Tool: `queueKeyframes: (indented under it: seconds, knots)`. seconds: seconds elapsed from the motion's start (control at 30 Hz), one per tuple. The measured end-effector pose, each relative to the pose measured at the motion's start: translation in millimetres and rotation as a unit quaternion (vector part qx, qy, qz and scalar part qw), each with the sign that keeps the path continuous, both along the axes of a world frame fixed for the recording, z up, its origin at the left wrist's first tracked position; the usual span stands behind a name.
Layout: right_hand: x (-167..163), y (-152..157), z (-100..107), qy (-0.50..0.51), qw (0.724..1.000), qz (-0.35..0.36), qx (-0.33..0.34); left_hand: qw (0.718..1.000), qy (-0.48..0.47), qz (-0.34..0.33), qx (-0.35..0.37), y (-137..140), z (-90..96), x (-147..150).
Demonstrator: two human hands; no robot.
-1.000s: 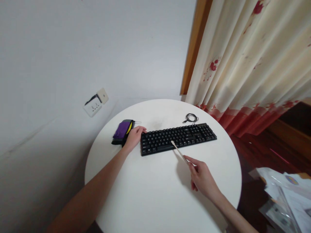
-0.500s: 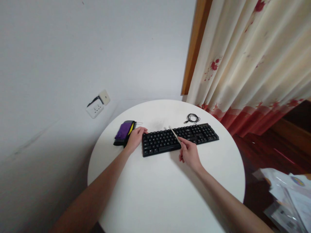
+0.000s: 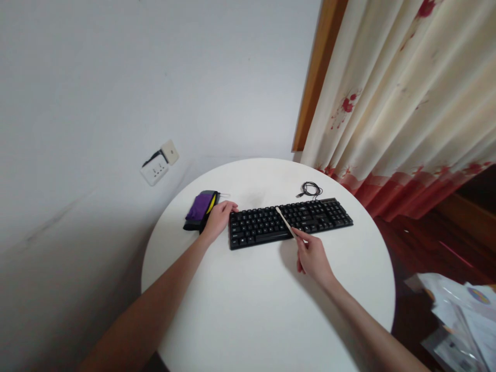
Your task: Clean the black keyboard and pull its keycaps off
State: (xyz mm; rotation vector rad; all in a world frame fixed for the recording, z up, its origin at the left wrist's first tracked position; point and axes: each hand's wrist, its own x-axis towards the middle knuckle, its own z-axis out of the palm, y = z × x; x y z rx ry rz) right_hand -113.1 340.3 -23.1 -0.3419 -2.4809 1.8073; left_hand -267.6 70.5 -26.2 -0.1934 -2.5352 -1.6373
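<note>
A black keyboard [image 3: 267, 225] lies across the white round table. At its left end, my left hand [image 3: 219, 219] has its fingers closed against the upper left corner, holding it there. My right hand [image 3: 314, 257] grips a slim white toothbrush [image 3: 285, 223], its head over the upper rows of keys near the keyboard's middle. Whether the bristles touch the keys cannot be made out. Just left of my left hand sits a purple and black cloth pouch [image 3: 199, 207] with a yellow patch, partly hidden by that hand.
Behind the keyboard lies its coiled black cable [image 3: 310, 189] with a USB plug. The table [image 3: 232, 310] stands against a wall with a socket [image 3: 155, 169]. A floral curtain [image 3: 372, 129] hangs at the right, and plastic bags [image 3: 461, 310] lie below on the right.
My right hand has drawn the toothbrush a little to the right and toward me, its head dropping from beyond the top keys onto the upper rows. My left hand stays at the corner.
</note>
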Motion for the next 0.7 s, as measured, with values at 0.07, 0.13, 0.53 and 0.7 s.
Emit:
queueKeyframes:
  seconds: [0.07,0.13,0.53,0.7]
  knots:
    - [3.5,4.7,-0.2,0.001,1.0,-0.002,0.022,1.0,0.002,-0.001,-0.001,0.1,0.8,0.6]
    - [6.9,7.0,-0.3,-0.006,1.0,0.006,0.03,1.0,0.006,-0.002,-0.002,-0.1,0.9,0.6]
    - [29.5,-6.7,4.2,-0.049,0.997,0.028,-0.05,1.0,0.006,0.0,-0.009,-3.0,-7.4,-4.6]
    - [42.8,7.3,-0.2,-0.057,0.998,0.021,-0.018,1.0,0.004,-0.003,-0.003,-3.6,-7.7,-4.4]
